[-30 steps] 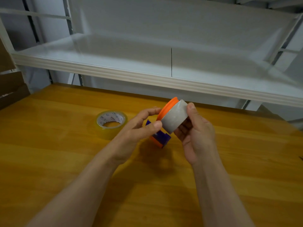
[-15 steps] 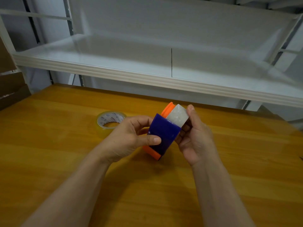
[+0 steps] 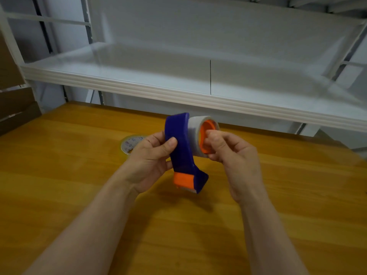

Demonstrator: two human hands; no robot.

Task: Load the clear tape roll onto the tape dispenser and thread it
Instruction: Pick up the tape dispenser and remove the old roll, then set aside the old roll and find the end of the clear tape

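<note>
I hold a blue and orange tape dispenser [image 3: 181, 147] above the wooden table [image 3: 79, 175]. My left hand [image 3: 151, 157] grips its blue body, thumb on the front face. A grey empty core [image 3: 195, 133] sits on the dispenser's orange hub [image 3: 206, 135]. My right hand [image 3: 232, 155] pinches the rim of that core and hub with thumb and fingers. The orange cutter end [image 3: 183, 180] points down toward me. The clear tape roll [image 3: 130, 144] lies flat on the table behind my left hand, partly hidden by it.
A white shelf [image 3: 178, 94] runs across just behind the table at about hand height. Brown cardboard boxes [image 3: 14, 100] stand at the far left edge.
The dispenser has been turned so its hub now faces right and the blue body stands upright. My right hand shifted from the core's outside to its open end. The clear roll has not moved.
</note>
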